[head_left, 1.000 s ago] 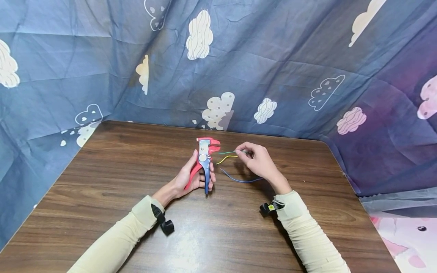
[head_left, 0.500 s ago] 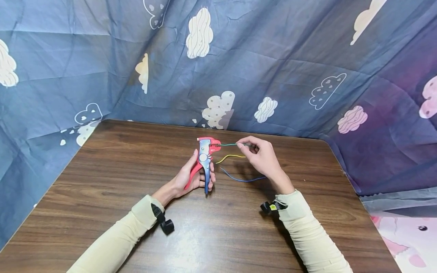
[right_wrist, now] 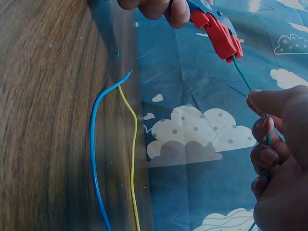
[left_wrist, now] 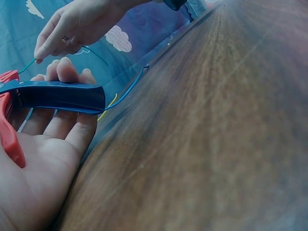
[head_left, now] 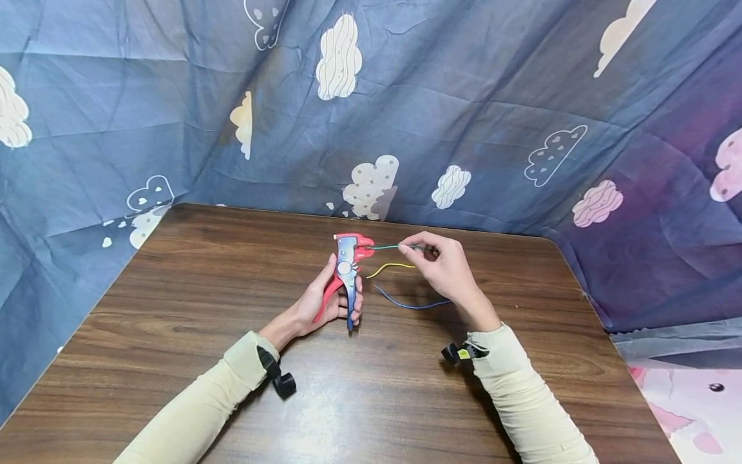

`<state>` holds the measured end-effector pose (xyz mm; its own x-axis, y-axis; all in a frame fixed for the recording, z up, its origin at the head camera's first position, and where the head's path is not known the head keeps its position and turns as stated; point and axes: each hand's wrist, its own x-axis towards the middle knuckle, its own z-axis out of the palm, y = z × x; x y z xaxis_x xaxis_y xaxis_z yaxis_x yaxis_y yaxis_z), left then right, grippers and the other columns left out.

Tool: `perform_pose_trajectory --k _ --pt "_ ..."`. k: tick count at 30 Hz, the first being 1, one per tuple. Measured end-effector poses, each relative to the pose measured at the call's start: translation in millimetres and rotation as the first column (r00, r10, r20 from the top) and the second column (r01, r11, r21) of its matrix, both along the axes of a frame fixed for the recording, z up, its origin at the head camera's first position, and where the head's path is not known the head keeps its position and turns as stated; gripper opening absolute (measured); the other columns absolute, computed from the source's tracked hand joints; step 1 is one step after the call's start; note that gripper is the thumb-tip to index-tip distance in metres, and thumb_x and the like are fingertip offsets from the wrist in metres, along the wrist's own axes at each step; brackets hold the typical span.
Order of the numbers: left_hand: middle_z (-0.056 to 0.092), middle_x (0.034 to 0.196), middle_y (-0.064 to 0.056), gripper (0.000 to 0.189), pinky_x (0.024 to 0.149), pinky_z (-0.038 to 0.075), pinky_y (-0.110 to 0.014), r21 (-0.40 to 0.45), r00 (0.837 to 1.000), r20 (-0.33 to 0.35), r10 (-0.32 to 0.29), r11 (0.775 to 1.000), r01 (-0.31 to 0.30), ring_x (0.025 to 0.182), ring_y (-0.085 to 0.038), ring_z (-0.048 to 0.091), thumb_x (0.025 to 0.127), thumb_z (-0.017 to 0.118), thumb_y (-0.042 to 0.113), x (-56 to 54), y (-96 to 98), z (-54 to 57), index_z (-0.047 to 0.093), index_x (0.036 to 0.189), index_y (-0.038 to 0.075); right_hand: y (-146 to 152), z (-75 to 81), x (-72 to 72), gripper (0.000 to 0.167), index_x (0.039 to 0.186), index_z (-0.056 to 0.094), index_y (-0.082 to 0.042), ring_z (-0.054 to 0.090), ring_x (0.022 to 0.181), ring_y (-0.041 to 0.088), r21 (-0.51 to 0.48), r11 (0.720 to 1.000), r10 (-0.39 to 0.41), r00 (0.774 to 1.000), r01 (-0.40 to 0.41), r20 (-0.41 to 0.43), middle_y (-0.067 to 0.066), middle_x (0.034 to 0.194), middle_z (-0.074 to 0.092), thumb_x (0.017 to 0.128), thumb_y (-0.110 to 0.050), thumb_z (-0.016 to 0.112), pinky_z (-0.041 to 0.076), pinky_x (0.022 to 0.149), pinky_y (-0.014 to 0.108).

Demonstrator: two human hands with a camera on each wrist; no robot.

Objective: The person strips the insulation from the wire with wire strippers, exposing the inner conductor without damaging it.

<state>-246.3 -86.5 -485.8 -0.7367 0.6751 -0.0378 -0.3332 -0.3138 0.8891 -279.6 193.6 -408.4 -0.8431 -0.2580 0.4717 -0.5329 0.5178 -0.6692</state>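
My left hand [head_left: 315,303] holds a red and blue wire stripper [head_left: 346,267], its fingers curled round the blue handle and the red handle against the palm. The tool's red head points right. Between thumb and fingertips my right hand [head_left: 443,264] pinches a green wire [head_left: 384,247]. In the right wrist view the wire's far end enters the mouth of the red head [right_wrist: 226,45], and its other end trails down past the fingers. Below the right hand, a yellow wire [head_left: 390,265] and a blue wire [head_left: 410,307] lie on the table.
The brown wooden table [head_left: 371,399] reaches back to a blue cloud-print curtain [head_left: 475,96]. Small scraps, one of them blue [right_wrist: 117,54], lie on the table near the wires.
My right hand has lifted the green wire up and away, bringing its end into the stripper's head. Just lately it has shifted slightly left. The left hand stays nearly still, its fingers slightly tighter.
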Motion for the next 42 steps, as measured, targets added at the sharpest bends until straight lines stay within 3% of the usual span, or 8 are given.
perform_pose_trajectory --k 11,19,26,42 --pt "0.072 0.089 -0.007 0.088 0.080 0.066 -0.041 -0.015 0.998 -0.027 0.059 0.998 -0.060 0.079 -0.022 0.074 0.103 0.014 0.085 2.1 -0.7 -0.2 0.056 0.112 0.007 -5.2 0.7 4.8 0.004 0.100 0.081 -0.026 0.042 0.060 0.012 -0.009 1.000 0.028 1.000 -0.028 0.012 0.001 0.066 0.049 0.100 -0.030 0.081 0.033 0.055 0.024" --pt "0.077 0.092 -0.010 0.095 0.081 0.068 -0.043 -0.006 0.998 -0.055 0.029 1.000 -0.029 0.082 -0.028 0.080 0.104 0.010 0.084 1.7 -1.4 -1.3 0.052 0.114 -0.001 -7.5 1.4 3.6 0.005 0.099 0.081 -0.026 0.043 0.061 0.012 -0.013 0.999 0.047 0.999 -0.047 0.003 0.002 0.066 0.050 0.100 -0.031 0.081 0.033 0.055 0.023" --pt "0.076 0.091 -0.011 0.091 0.079 0.067 -0.042 -0.006 0.998 -0.050 0.031 0.999 -0.032 0.080 -0.026 0.077 0.104 0.010 0.082 2.2 -1.3 -0.8 0.055 0.111 0.003 -6.2 1.6 2.9 0.005 0.099 0.081 -0.025 0.044 0.062 0.015 -0.020 0.999 0.037 0.999 -0.037 0.002 0.003 0.067 0.050 0.100 -0.030 0.082 0.034 0.055 0.028" --pt "0.065 0.082 -0.007 0.084 0.074 0.062 -0.040 -0.010 0.997 -0.071 0.031 0.999 -0.032 0.069 -0.022 0.065 0.105 0.012 0.081 4.2 0.6 -1.5 0.054 0.108 0.008 -6.2 -0.1 4.0 0.004 0.099 0.081 -0.026 0.043 0.062 0.011 0.000 0.999 0.046 0.999 -0.046 0.012 0.001 0.066 0.049 0.100 -0.030 0.081 0.033 0.056 0.022"
